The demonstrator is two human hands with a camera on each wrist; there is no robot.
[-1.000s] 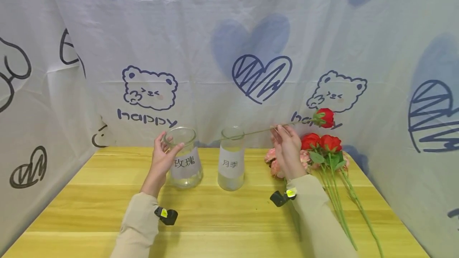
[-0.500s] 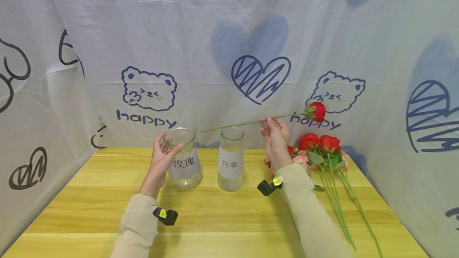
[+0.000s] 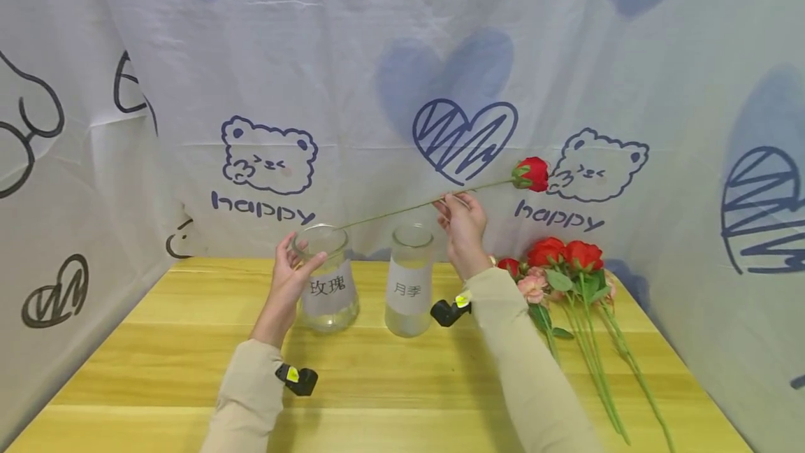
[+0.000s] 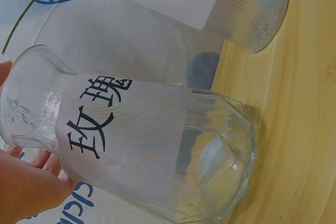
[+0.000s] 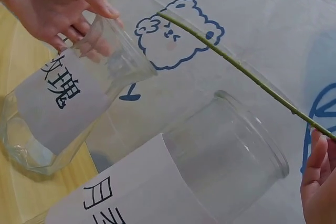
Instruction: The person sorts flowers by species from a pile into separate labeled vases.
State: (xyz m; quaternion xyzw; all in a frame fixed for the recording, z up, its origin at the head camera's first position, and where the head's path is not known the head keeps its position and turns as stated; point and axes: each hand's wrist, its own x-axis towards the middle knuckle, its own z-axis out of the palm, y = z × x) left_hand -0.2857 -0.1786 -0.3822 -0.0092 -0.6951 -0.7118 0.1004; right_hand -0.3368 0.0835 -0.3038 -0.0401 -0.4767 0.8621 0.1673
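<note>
On the yellow wooden table (image 3: 189,341), close to the printed cloth backdrop (image 3: 377,54), stand two glass vases side by side. The left hand (image 3: 291,278) grips the neck of the left vase (image 3: 327,285), the one with a white label of two characters: the thumb lies across the near side of the rim and the fingers curl round the far side, as the right wrist view shows through the glass. The vase stands upright on the table.

The right hand (image 3: 464,226) is raised above and just behind the right vase (image 3: 409,289), which is taller and straighter and has its own white label. The fingertips pinch the thin green stem of a single red rose (image 3: 532,174) about midway along its length; the fingers are drawn together on the stem, not spread. The stem lies nearly level, sloping down to the person's left, with the bloom high on the right against the backdrop and the bare stem end over the mouth of the left vase, near the left hand's thumb. Whether the tip has passed the rim cannot be told.

On the table to the right lies a bunch of flowers (image 3: 566,264), red and pink blooms with long green stems, well apart from both vases.
</note>
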